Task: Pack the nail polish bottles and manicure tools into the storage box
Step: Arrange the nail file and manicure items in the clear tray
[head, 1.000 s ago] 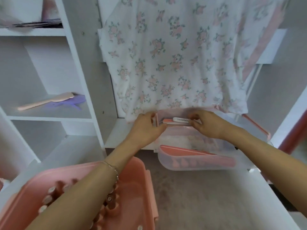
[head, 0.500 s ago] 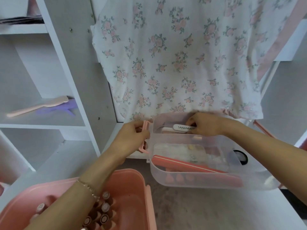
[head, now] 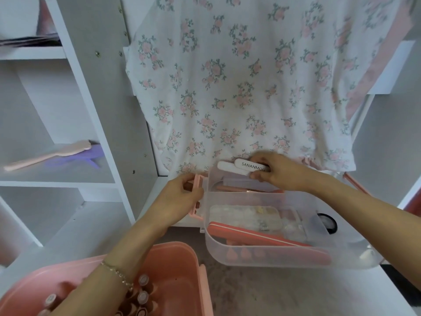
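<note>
The right hand [head: 282,173] now pinches two white nail files [head: 241,168], lifted just above the clear tray's [head: 284,256] far compartment, where half a second ago they lay lower; the left hand [head: 180,199] still grips the tray's pink latch [head: 197,185]. Pink storage box [head: 173,265] with polish bottles [head: 143,290] sits under the left forearm.

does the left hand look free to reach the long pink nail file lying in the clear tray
Probably not at once: the left hand grips the tray's pink latch. The long pink nail file lies uncovered near the clear tray's front wall, so letting go would open the way.
</note>
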